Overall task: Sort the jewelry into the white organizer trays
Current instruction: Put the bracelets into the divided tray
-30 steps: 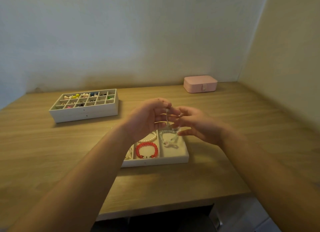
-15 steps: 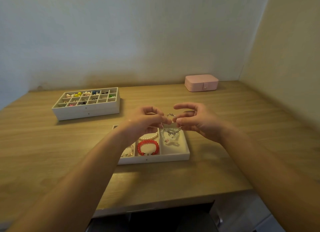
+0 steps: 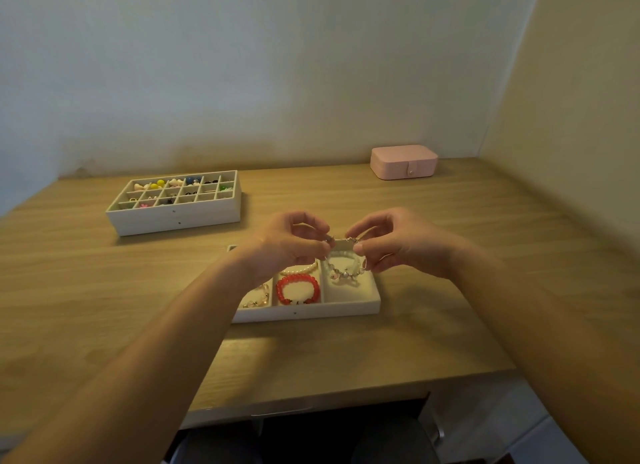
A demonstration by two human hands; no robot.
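My left hand (image 3: 289,243) and my right hand (image 3: 398,243) pinch the two ends of a thin silver beaded bracelet (image 3: 346,273), which hangs in a loop just above the right compartment of the near white tray (image 3: 304,313). That tray holds a red bead bracelet (image 3: 298,289), a pearl bracelet (image 3: 300,268) partly hidden behind my left hand, a pale bracelet (image 3: 259,298) on the left and a whitish bracelet (image 3: 341,255) under the hanging one. A second white tray (image 3: 176,217) with many small compartments of coloured pieces stands at the back left.
A closed pink jewelry box (image 3: 403,161) sits at the back right by the wall. The wooden table (image 3: 104,307) ends at a front edge below my arms, with a dark chair seat (image 3: 311,439) beneath. Walls close off the back and right.
My hands have drawn apart and lowered slightly, stretching the silver bracelet's top between them so that its loop hangs over the tray's right compartment.
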